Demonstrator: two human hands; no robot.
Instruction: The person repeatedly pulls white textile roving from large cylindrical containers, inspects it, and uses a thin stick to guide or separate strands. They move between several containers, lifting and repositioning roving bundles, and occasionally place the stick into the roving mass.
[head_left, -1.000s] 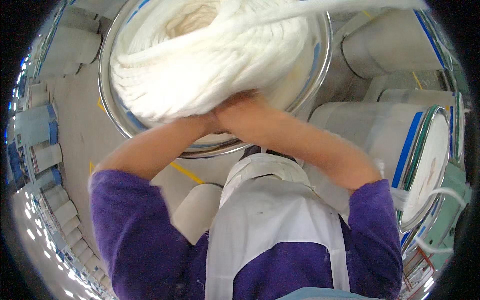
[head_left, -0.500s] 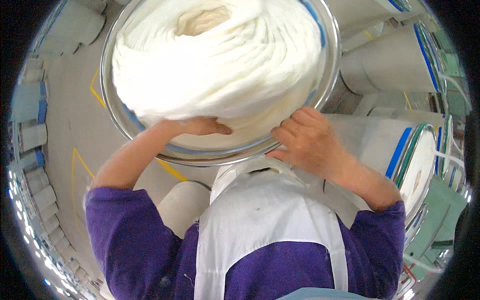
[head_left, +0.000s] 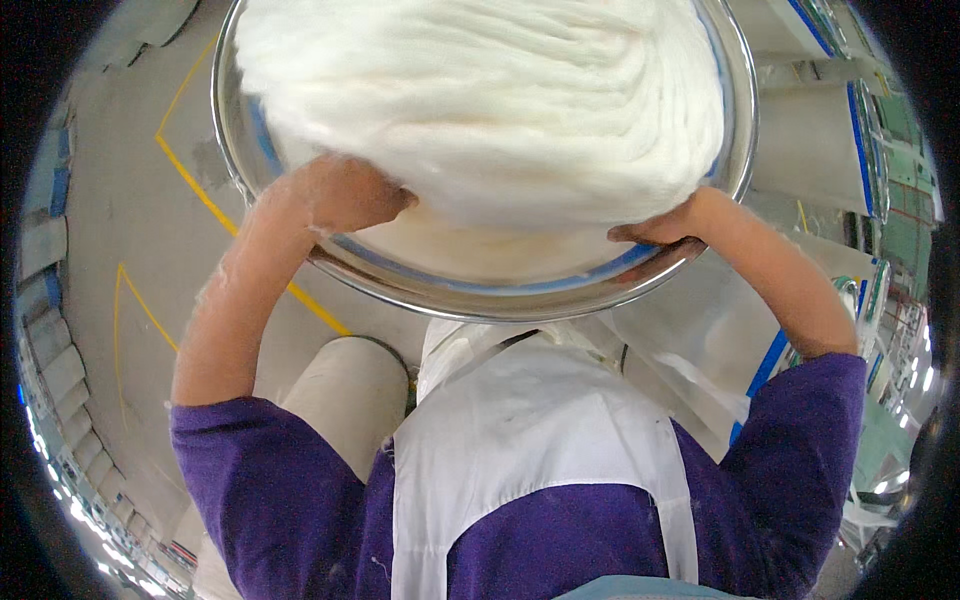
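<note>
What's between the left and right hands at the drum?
Head view: between left hand and right hand, the white fiber at its lower edge, then cream surface.

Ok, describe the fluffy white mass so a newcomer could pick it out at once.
Start at the big, shiny-rimmed round container at top centre. Inside, with the left hand and right hand at its near edge, lies the fluffy white mass; its ridged folds set it apart from the smooth white apron below.

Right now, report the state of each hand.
Left hand: at the near edge of the coiled white fibre sliver; fingers mostly hidden, open or closed can't be told.
Right hand: at the coil's near right edge; grip can't be told.
</note>
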